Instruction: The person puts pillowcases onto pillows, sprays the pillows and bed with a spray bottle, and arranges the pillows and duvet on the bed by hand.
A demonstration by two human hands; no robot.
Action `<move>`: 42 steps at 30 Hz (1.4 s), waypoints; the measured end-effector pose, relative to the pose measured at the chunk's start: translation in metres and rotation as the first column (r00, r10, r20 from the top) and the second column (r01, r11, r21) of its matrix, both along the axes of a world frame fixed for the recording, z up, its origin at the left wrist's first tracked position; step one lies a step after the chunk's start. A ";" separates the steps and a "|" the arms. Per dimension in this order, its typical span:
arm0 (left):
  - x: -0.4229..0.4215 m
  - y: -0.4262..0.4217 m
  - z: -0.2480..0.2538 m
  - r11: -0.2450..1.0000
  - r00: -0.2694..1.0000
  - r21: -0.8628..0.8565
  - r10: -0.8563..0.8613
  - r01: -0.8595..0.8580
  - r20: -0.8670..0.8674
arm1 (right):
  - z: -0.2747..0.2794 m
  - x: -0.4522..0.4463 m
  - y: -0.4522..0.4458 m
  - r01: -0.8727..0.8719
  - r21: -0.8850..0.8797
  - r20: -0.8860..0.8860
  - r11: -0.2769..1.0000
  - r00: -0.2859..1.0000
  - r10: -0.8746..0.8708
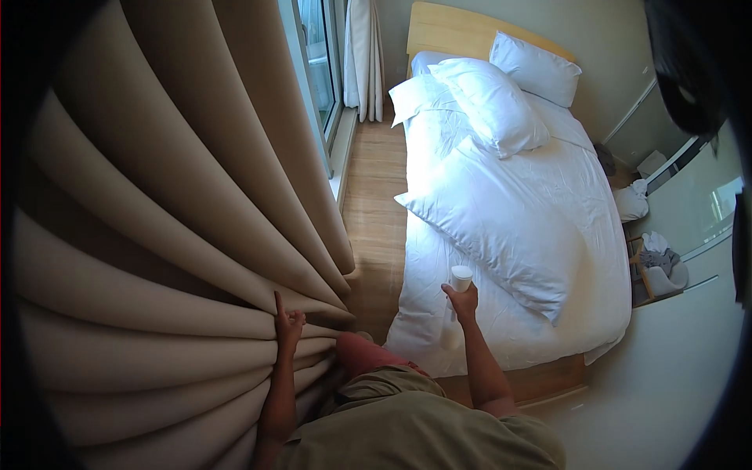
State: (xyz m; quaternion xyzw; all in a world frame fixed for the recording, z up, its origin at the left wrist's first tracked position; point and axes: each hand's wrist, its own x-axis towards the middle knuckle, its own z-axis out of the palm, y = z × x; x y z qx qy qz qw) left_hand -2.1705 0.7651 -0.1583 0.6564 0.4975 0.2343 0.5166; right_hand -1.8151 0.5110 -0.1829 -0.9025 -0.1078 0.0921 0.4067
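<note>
My left hand is against the long beige curtain, its index finger stretched out along a fold and the other fingers loosely bent. Nothing shows in that hand. In my right hand is a white cylindrical container with a round, pale top, held upright over the near part of the bed. A pale, see-through shape hangs below it, too faint to make out. White bedding lies beneath this hand, and a large white pillow is just beyond it.
More white pillows lie toward the wooden headboard. Wooden floor runs between bed and glass door. A second, white curtain hangs beside the door. At right stands a chair with clothes on it.
</note>
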 end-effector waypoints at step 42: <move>1.022 0.529 -0.018 0.473 0.507 -0.267 -0.859 0.839 0.073 | 0.063 0.654 0.490 0.470 0.735 -0.193 0.489 0.835 -0.515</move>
